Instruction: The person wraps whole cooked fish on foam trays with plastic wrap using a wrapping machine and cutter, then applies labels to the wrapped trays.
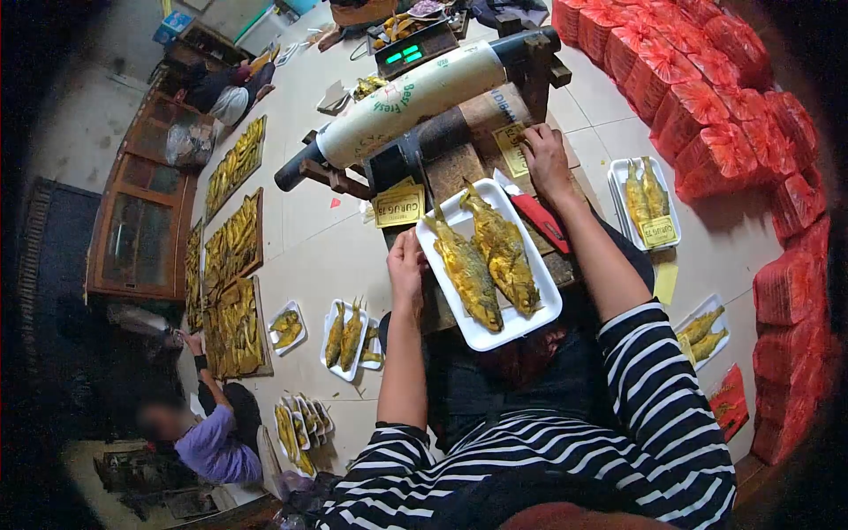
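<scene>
My left hand point(406, 272) is closed on the left rim of a white foam tray point(533, 329). Two whole yellow fish, one on the left point(466, 272) and one on the right point(503, 243), lie side by side in it. My right hand point(548, 163) reaches past the tray, its fingers bent at the edge of a yellow printed label point(510, 148). A red-handled knife point(541, 221) lies on the wooden stand between the tray and my right forearm. More yellow labels point(400, 206) sit in a stack left of the stand.
A roll of printed film point(411, 102) spans the stand ahead. Trays of fish point(344, 338) lie to the left, a labelled tray point(645, 205) to the right. Red bagged stacks point(715, 159) line the right side. Fish-filled racks point(234, 238) and a person in purple point(218, 446) are left.
</scene>
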